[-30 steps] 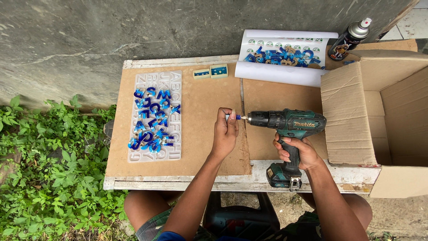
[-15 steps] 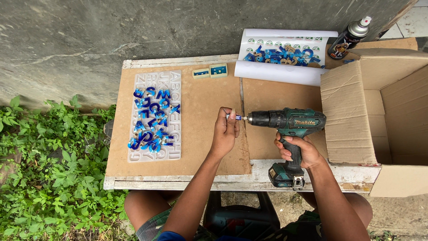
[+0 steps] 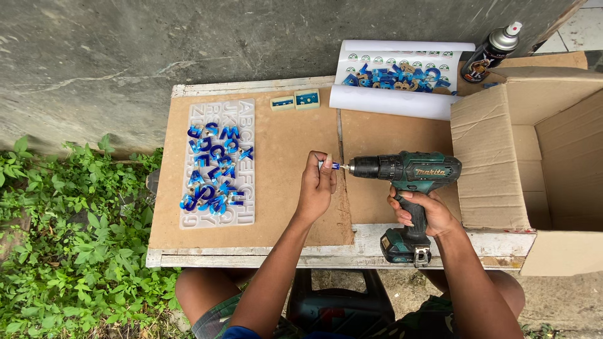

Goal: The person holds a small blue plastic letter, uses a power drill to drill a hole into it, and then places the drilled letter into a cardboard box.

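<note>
Small blue piece [image 3: 331,166] pinched upright in left hand [image 3: 316,187] fingers over desk [image 3: 282,157] middle. Right hand [image 3: 419,212] clamped on cordless drill [image 3: 408,172] grip, bit tip touching piece. Drilling step in hand; next calls for steady, level push. Letter mould [image 3: 218,162] left, cardboard box [image 3: 534,157] crowding right, spray can [image 3: 490,51] behind.

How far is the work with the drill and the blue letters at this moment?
Done, it seems: a heap of blue letters lies on the white paper at the back. In hand: the left hand pinches one small blue piece against the bit of the green drill, which the right hand grips. Left, probably: many blue letters lie on the clear letter mould.
</note>
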